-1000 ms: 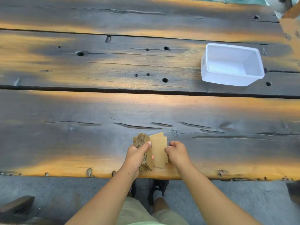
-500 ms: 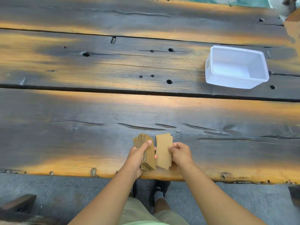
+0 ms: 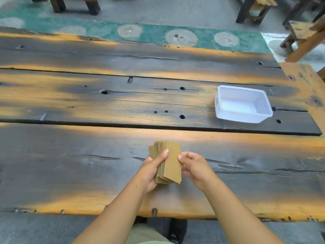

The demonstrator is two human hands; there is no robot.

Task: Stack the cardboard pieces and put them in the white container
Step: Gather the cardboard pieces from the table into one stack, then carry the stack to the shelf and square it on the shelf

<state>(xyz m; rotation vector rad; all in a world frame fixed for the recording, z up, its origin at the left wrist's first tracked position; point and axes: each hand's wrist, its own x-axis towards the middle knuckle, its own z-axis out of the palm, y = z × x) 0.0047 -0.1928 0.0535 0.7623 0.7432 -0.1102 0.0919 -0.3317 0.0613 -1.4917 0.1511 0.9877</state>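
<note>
A stack of brown cardboard pieces is held upright on its edge above the near plank of the wooden table. My left hand grips the stack from the left, thumb across its front. My right hand pinches the stack's right edge at the front piece. The white container stands empty at the far right of the middle plank, well away from both hands.
The table is made of dark, worn planks with holes and gaps between them. Beyond its far edge lie a green patterned mat and wooden furniture legs. A wooden beam leans at the far right.
The separate pieces in my right hand have been brought against the left hand's stack, forming one bundle. The view has tilted up, showing the far side of the table.
</note>
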